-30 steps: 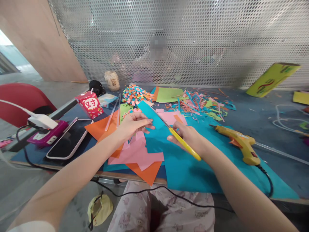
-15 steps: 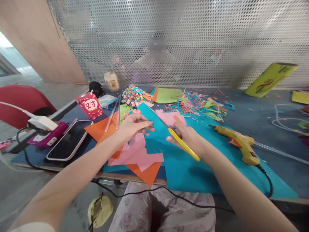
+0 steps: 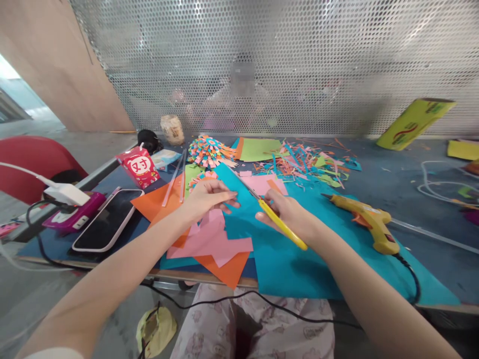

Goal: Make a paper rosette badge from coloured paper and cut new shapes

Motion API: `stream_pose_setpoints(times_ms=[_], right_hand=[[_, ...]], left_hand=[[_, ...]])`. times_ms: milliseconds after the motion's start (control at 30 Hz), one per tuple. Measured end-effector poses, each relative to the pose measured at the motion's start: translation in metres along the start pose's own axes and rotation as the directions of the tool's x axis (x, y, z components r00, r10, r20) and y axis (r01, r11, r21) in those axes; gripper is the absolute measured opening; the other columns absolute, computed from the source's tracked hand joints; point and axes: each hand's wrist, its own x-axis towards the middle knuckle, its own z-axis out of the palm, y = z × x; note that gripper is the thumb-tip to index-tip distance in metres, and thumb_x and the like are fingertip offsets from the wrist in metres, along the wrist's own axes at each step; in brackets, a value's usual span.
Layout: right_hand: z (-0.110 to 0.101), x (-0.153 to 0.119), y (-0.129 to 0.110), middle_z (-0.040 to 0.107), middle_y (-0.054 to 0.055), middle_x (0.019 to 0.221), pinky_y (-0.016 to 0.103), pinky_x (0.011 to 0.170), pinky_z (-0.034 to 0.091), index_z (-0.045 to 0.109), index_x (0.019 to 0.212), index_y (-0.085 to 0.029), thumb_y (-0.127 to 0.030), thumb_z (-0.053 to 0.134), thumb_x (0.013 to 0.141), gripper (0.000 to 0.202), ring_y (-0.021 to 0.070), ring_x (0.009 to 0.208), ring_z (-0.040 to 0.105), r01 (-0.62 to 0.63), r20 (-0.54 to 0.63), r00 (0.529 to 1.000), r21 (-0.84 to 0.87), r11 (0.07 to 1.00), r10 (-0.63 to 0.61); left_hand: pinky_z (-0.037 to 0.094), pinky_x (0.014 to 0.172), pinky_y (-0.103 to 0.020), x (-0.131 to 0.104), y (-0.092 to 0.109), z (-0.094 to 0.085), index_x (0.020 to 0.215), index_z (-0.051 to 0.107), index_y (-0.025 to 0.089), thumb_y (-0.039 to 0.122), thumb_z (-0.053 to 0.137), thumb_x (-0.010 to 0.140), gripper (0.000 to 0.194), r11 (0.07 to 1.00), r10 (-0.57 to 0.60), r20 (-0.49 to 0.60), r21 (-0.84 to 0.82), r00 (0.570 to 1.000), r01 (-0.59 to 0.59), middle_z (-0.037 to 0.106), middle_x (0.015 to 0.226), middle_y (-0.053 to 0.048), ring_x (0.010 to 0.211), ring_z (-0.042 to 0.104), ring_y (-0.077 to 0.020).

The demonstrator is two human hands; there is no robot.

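Note:
My right hand [image 3: 286,212] is closed round yellow-handled scissors [image 3: 280,222], whose blades point up and to the left. Those blades lie along the right edge of a piece of blue paper [image 3: 235,192]. My left hand [image 3: 211,197] pinches the same paper at its left side, thumb over the fingers. Cut pink paper [image 3: 215,244] lies under and in front of my left hand, over orange paper [image 3: 223,271]. Beneath my right hand spreads a large blue sheet [image 3: 310,269]. A fringed multicoloured paper flower [image 3: 210,150] sits beyond my left hand.
A yellow glue gun [image 3: 368,219] lies right of my right hand, its black cord running off the table front. Paper scraps [image 3: 307,162] are heaped at the back. Left are a phone [image 3: 108,219], a purple power strip [image 3: 75,214] and a red packet [image 3: 140,167]. A perforated metal panel [image 3: 299,65] stands behind.
The view has shifted slightly. Both hands keep nearly the same places and grips on the blue paper and the scissors.

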Motion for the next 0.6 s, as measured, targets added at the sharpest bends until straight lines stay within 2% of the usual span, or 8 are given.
stream_pose_setpoints(times_ms=[133,233,300,367,433,500,600], right_hand=[[0.003,0.002,0.004,0.043,-0.004,0.053,0.024,0.046,0.025,0.032,0.075,-0.024,-0.053,0.045,0.076,0.032,0.0142,0.048,0.043,0.017,-0.022,1.000,0.006,1.000,-0.017],[0.004,0.004,0.006,0.045,-0.003,0.055,0.024,0.048,0.027,0.032,0.074,-0.024,-0.054,0.047,0.075,0.033,0.0150,0.049,0.046,-0.007,-0.040,0.999,0.008,1.000,0.007],[0.002,0.006,0.008,0.048,-0.001,0.058,0.025,0.049,0.029,0.032,0.074,-0.024,-0.057,0.050,0.073,0.038,0.0162,0.052,0.048,-0.079,-0.100,0.992,-0.005,0.997,0.078],[-0.001,0.009,0.014,0.050,0.001,0.062,0.026,0.049,0.031,0.032,0.075,-0.024,-0.061,0.051,0.071,0.042,0.0184,0.055,0.051,-0.192,-0.223,0.957,-0.003,0.981,0.187],[-0.004,0.011,0.022,0.054,0.004,0.068,0.027,0.051,0.035,0.033,0.080,-0.024,-0.065,0.048,0.073,0.044,0.0211,0.061,0.055,-0.261,-0.353,0.900,0.033,0.965,0.255],[-0.007,0.011,0.029,0.057,0.008,0.077,0.030,0.055,0.039,0.035,0.085,-0.022,-0.067,0.046,0.073,0.048,0.0245,0.070,0.058,-0.253,-0.440,0.863,0.045,0.967,0.246],[-0.011,0.009,0.032,0.058,0.013,0.090,0.035,0.064,0.043,0.039,0.088,-0.021,-0.069,0.050,0.070,0.052,0.0278,0.082,0.058,-0.189,-0.526,0.837,-0.017,0.982,0.152]], left_hand=[[0.051,0.048,-0.021,0.000,0.000,0.001,0.065,0.060,0.013,0.030,0.079,0.058,0.026,1.000,-0.004,0.002,0.012,1.000,0.004,0.068,0.060,-0.004,0.060,0.068,-0.0168],[0.049,0.046,-0.020,0.001,0.003,0.001,0.064,0.057,0.014,0.031,0.081,0.053,0.031,0.998,0.021,-0.084,-0.061,0.996,-0.026,0.067,0.059,-0.002,0.057,0.067,-0.0157],[0.048,0.045,-0.019,0.001,0.004,0.001,0.063,0.056,0.014,0.031,0.082,0.051,0.034,0.996,0.026,-0.125,-0.086,0.992,-0.037,0.066,0.058,-0.001,0.055,0.066,-0.0152],[0.049,0.045,-0.020,0.002,0.005,0.000,0.064,0.055,0.014,0.030,0.082,0.050,0.034,0.994,0.042,-0.145,-0.094,0.988,-0.056,0.066,0.057,-0.001,0.056,0.067,-0.0160],[0.049,0.046,-0.020,0.002,0.005,-0.001,0.066,0.056,0.013,0.029,0.081,0.052,0.034,0.991,0.076,-0.177,-0.095,0.981,-0.094,0.066,0.057,-0.002,0.056,0.067,-0.0165],[0.049,0.046,-0.020,0.001,0.006,-0.002,0.067,0.056,0.013,0.028,0.081,0.053,0.032,0.985,0.122,-0.224,-0.096,0.967,-0.147,0.066,0.057,-0.002,0.055,0.066,-0.0156],[0.047,0.045,-0.018,0.001,0.007,-0.003,0.066,0.056,0.013,0.027,0.080,0.054,0.031,0.967,0.201,-0.290,-0.096,0.936,-0.237,0.066,0.057,-0.001,0.057,0.067,-0.0154]])
